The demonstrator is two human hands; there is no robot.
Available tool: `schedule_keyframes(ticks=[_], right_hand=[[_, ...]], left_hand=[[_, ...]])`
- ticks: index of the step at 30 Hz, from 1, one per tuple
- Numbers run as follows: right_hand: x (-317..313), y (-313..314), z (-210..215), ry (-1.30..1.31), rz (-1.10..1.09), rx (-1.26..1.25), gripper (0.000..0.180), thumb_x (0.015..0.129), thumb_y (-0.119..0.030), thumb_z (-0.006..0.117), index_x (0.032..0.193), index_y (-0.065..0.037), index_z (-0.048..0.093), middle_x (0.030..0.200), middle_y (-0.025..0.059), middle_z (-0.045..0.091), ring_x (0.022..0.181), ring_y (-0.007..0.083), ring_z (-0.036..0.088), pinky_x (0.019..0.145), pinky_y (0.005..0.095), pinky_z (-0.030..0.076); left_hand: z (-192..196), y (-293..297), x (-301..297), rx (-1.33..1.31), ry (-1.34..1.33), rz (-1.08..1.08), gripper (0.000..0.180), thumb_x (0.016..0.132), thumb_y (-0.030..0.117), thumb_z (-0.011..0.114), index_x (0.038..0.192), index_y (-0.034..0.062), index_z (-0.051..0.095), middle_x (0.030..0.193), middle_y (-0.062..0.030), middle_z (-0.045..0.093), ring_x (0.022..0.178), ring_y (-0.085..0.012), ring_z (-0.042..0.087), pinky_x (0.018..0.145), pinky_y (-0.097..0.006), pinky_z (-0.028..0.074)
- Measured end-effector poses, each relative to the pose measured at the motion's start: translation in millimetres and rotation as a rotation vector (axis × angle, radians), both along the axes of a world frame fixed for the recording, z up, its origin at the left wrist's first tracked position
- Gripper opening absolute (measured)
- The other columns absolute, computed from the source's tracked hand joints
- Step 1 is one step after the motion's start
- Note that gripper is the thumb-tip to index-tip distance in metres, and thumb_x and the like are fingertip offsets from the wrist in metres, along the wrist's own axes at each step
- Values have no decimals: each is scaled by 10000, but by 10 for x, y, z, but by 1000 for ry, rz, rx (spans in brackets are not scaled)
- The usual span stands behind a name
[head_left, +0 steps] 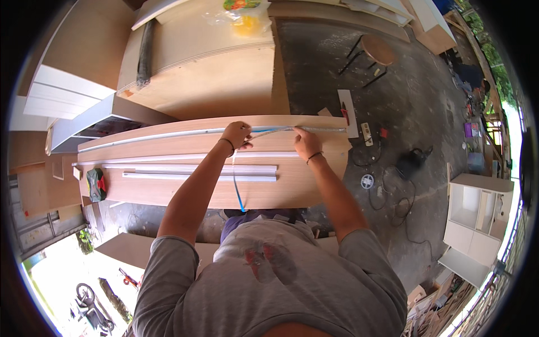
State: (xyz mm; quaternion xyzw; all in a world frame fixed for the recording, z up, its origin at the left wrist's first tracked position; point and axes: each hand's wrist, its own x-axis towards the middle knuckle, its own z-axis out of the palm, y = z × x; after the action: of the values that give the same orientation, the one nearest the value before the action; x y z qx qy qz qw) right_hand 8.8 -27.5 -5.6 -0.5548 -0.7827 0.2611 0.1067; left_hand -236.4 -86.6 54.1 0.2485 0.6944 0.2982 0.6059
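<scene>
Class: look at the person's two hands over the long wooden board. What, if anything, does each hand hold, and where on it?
The left hand pinches a thin film strip, peeled from the long white strip, at its upper end. The right hand presses fingertips on that strip, gripping nothing clearly.

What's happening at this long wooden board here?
A person leans over a long wooden board set up in a workshop. Both hands rest on a thin pale strip along its far edge: the left hand pinches a blue-and-white film that hangs down toward them, the right hand presses the strip. More white strips lie nearer.
</scene>
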Motion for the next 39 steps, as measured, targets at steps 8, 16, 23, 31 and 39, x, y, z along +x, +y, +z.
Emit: schedule_keyframes(ticks=[8,16,23,31,39], right_hand=[[-33,-49,74,-60,-20,-50,343,789,-152,502,1112,-193,608,924,155,646,860,335,618,758,433,494],[-33,-56,94,-48,-13,-32,352,784,-150,505,1118,-205,604,928,158,644,861,339,615,748,444,495],[-51,-59,118,-54,-24,-51,351,792,-162,504,1127,-207,600,901,160,645,857,338,614,750,444,492],[-89,0,-24,482,-299,-382,304,841,-204,542,1124,-95,571,882,146,648,776,257,636,655,368,503],[-203,-100,-85,1394,-507,-1125,211,835,-103,565,1018,-65,467,724,57,556,613,174,563,552,348,500]], left_hand=[[-71,-76,-37,-148,12,-138,205,895,140,447,986,-27,525,816,-125,580,599,-247,652,455,-310,532],[-56,-151,-3,-153,19,-63,190,895,144,432,941,-15,526,822,-117,577,620,-242,662,460,-315,535],[-145,-136,-63,-124,9,42,179,907,143,420,941,-14,499,797,-112,552,593,-250,653,441,-315,529],[188,-269,241,152,-53,-176,177,895,135,454,950,-25,506,725,-94,571,669,-215,659,551,-278,531],[103,-267,534,357,160,-474,154,860,76,483,888,-50,565,717,-115,622,691,-173,646,658,-280,527]])
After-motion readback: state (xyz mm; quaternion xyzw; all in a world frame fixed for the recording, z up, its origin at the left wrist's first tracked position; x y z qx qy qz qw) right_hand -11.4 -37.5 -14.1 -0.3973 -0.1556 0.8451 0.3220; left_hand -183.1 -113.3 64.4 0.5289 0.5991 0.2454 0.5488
